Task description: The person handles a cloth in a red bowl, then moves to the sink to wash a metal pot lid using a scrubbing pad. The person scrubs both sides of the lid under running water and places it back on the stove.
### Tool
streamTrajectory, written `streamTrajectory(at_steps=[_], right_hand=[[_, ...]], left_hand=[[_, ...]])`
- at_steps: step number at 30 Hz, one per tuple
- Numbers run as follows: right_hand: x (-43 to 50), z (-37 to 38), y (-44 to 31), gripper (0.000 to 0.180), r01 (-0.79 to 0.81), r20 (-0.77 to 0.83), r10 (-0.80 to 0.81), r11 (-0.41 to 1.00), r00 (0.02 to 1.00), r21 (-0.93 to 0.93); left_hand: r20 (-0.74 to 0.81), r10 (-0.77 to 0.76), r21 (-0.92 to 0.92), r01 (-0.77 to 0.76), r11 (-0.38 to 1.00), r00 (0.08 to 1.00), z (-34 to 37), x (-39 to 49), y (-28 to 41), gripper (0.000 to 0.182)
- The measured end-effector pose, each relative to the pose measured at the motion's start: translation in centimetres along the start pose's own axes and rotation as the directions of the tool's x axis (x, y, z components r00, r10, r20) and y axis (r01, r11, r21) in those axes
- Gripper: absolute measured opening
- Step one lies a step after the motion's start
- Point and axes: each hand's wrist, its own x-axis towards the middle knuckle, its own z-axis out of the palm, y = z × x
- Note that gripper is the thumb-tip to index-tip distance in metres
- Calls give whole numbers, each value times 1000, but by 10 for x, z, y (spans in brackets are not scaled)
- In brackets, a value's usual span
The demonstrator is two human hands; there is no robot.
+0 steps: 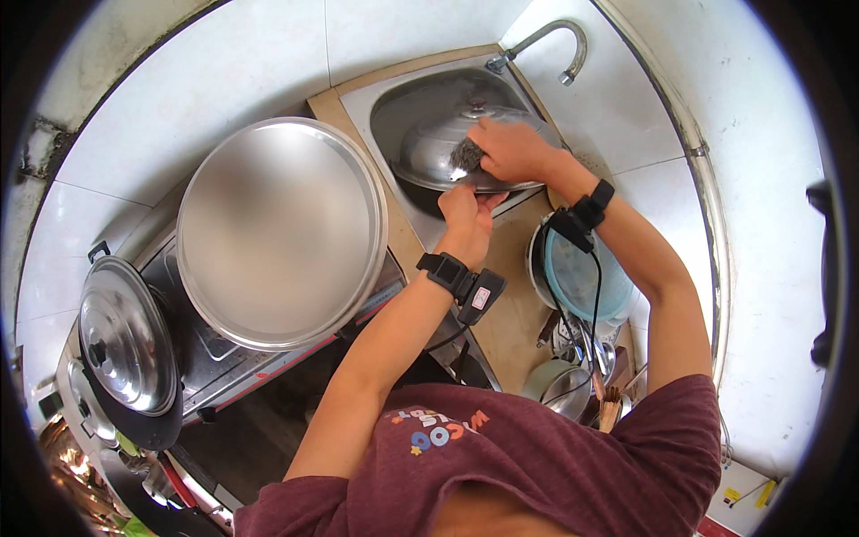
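A domed metal pot lid (429, 151) with a knob on top rests tilted over the sink basin (388, 111). My left hand (468, 213) grips the lid's near rim from below, its fingers partly hidden under the edge. In my right hand (513, 149) is a grey steel-wool scourer (466, 156), pressed against the lid's outer surface. Water appears to stand in the basin behind the lid. The curved faucet (570, 40) arches at the sink's back right corner, and no stream from it shows.
Left of the sink, a large round metal pan (282, 235) covers part of the gas stove (221, 376). A lidded wok (127, 335) stands farther left. Blue-green plastic bowls (590, 268), a metal pot (567, 393) and several utensils crowd the counter (513, 288) by my right arm.
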Motion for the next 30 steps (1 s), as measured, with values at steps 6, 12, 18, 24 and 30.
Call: streamTrajectory(at_steps=[6,12,18,24,30], right_hand=[[-50,-34,49,22,-260,4,262,961,965,-95],[-5,-4,9,20,-34,-60,34,999,998,2],[-18,-14,18,24,-23,-105,30,997,994,68],[-90,-20,62,22,-286,-101,291,956,951,63],[-54,-9,13,24,-15,-89,24,995,996,98]], left_hand=[[-96,-24,-62,18,998,995,4,0,3,25],[-68,-13,-42,10,999,998,4,1,-1,26],[-94,-20,-91,11,996,995,0,2,-3,25],[-98,-13,-68,6,998,995,11,5,5,25],[-42,-25,-98,20,995,999,16,6,-2,25]])
